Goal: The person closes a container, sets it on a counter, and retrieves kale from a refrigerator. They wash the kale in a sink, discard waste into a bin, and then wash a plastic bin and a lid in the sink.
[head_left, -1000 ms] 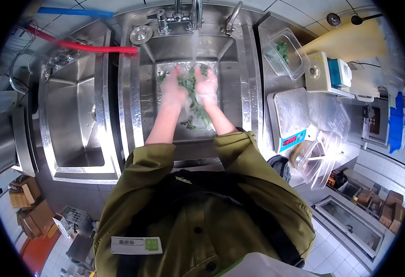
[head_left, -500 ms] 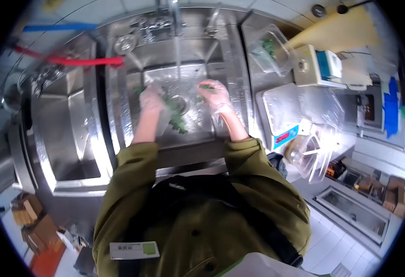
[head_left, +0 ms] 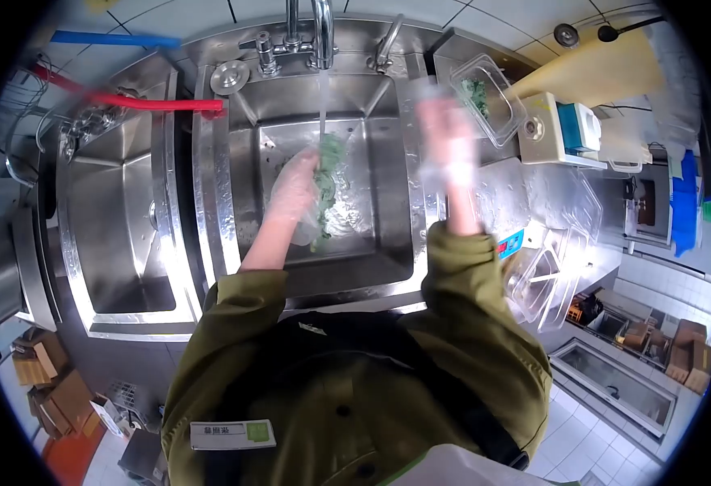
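Observation:
Inside the steel sink (head_left: 388, 194), my left hand (head_left: 297, 188) in a clear glove is closed around a bunch of leafy greens (head_left: 328, 174), which hangs under the running water (head_left: 322, 105). My right hand (head_left: 446, 134), also gloved, is raised over the sink's right edge, left of a clear plastic container (head_left: 505, 117) with chopped greens (head_left: 475, 95) in it. Motion smears its fingers, so whether they hold anything cannot be made out.
A second sink (head_left: 120, 243) lies to the left. On the right are a scale with a lit display (head_left: 511, 245), clear plastic containers (head_left: 533, 279) and a white-and-teal device (head_left: 570, 125). A red hose-like strip (head_left: 140, 103) crosses the left sink's back.
My right hand has left the sink's middle and moved right, up towards the container. My left hand has moved slightly right, with the greens now under the water stream.

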`<action>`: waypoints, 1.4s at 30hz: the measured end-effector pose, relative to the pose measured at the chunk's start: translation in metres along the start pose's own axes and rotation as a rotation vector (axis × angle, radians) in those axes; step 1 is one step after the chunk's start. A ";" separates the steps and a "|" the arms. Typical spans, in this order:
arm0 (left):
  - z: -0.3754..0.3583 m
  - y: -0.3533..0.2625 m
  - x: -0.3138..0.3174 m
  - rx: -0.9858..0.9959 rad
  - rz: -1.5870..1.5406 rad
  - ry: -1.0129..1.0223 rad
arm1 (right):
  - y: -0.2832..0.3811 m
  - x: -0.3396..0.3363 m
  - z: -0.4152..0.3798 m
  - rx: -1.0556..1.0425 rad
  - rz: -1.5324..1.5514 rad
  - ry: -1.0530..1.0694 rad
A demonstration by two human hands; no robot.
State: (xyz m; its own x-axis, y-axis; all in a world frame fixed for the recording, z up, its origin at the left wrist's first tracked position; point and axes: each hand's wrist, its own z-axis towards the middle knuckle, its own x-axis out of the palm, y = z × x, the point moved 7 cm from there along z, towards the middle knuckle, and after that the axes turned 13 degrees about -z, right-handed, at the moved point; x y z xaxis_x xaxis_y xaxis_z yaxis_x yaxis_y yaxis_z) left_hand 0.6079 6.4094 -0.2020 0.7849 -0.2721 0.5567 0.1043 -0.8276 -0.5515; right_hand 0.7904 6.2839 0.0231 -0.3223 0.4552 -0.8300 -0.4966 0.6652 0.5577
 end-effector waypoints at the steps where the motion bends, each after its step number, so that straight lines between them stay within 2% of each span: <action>1: -0.013 -0.010 0.014 0.096 0.058 0.014 | 0.020 0.033 -0.020 0.028 -0.035 0.197; 2: -0.027 -0.021 0.024 0.189 0.119 0.030 | 0.017 0.079 -0.029 -0.120 0.053 0.236; 3: -0.034 -0.023 0.030 0.144 0.042 0.094 | 0.017 0.110 -0.034 -0.234 0.045 0.117; 4: -0.032 -0.022 0.026 0.157 0.081 0.062 | 0.022 0.129 -0.038 -0.349 0.038 -0.002; 6: -0.029 -0.023 0.017 0.184 0.159 -0.012 | 0.016 0.150 -0.041 -0.233 0.107 0.028; 9: -0.025 -0.015 0.024 0.104 0.057 0.089 | 0.010 0.170 -0.042 -0.042 0.348 0.074; 11: -0.008 -0.019 0.005 0.318 0.630 -0.013 | -0.003 0.185 -0.043 0.126 0.525 0.103; 14: 0.001 -0.027 0.006 0.278 0.838 0.014 | -0.010 0.186 -0.054 0.401 0.910 0.120; 15: 0.021 -0.017 -0.012 0.305 0.730 0.113 | -0.010 0.191 -0.057 0.456 1.036 0.269; 17: 0.023 -0.011 -0.016 0.169 0.311 0.197 | 0.000 0.178 -0.052 0.247 0.970 0.479; 18: 0.004 -0.015 -0.001 0.007 0.005 0.185 | 0.006 0.176 -0.051 0.144 0.937 0.577; 19: -0.002 -0.018 0.003 0.002 0.100 0.156 | 0.021 0.167 -0.047 -0.229 0.644 0.533; 20: -0.007 -0.020 0.006 -0.007 0.195 0.128 | 0.014 0.174 -0.046 -0.183 0.615 0.576; 21: -0.005 -0.030 0.006 0.144 0.692 0.083 | 0.013 0.176 -0.047 -0.137 0.587 0.618; 22: -0.001 -0.037 0.001 0.163 0.663 -0.005 | 0.012 0.179 -0.048 -0.093 0.558 0.661; 23: 0.002 -0.044 -0.005 0.184 0.631 -0.091 | -0.001 0.174 -0.054 0.054 0.577 0.710; 25: 0.012 -0.033 -0.023 -0.059 -0.489 -0.304 | -0.030 0.181 -0.061 0.265 0.838 0.698; 27: 0.049 -0.032 -0.045 0.296 0.414 -0.067 | -0.049 0.189 -0.068 0.471 1.072 0.705; 29: 0.054 -0.017 -0.043 0.280 0.463 0.058 | -0.030 0.188 -0.076 0.433 1.224 0.724; 30: 0.043 -0.010 -0.031 0.099 0.055 0.039 | -0.020 0.186 -0.077 0.409 1.294 0.732; 31: 0.029 -0.003 -0.018 -0.084 -0.353 0.015 | -0.016 0.191 -0.083 0.521 1.339 0.811; 33: 0.006 -0.025 -0.009 0.092 0.233 -0.031 | -0.013 0.196 -0.082 0.308 1.030 0.812; 34: 0.004 -0.027 -0.009 0.099 0.314 -0.071 | -0.009 0.199 -0.083 0.205 0.874 0.807; 35: 0.002 -0.028 -0.010 0.103 0.394 -0.112 | 0.005 0.187 -0.077 -0.175 0.557 0.553; 37: 0.009 -0.013 -0.017 -0.059 0.131 -0.238 | -0.001 0.193 -0.080 -0.076 0.400 0.553; 39: 0.019 -0.006 -0.025 -0.076 0.021 -0.297 | -0.003 0.183 -0.082 -0.039 0.279 0.496; 42: 0.032 -0.013 -0.040 -0.039 0.051 -0.327 | -0.003 0.174 -0.104 0.141 0.377 0.752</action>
State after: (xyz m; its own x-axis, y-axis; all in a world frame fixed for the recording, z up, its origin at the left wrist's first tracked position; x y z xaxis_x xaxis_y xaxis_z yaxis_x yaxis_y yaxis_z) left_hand 0.5944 6.4471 -0.2372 0.9436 -0.1472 0.2966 0.0413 -0.8366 -0.5463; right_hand 0.6524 6.2998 -0.1247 -0.9200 0.1800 -0.3480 -0.1600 0.6383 0.7530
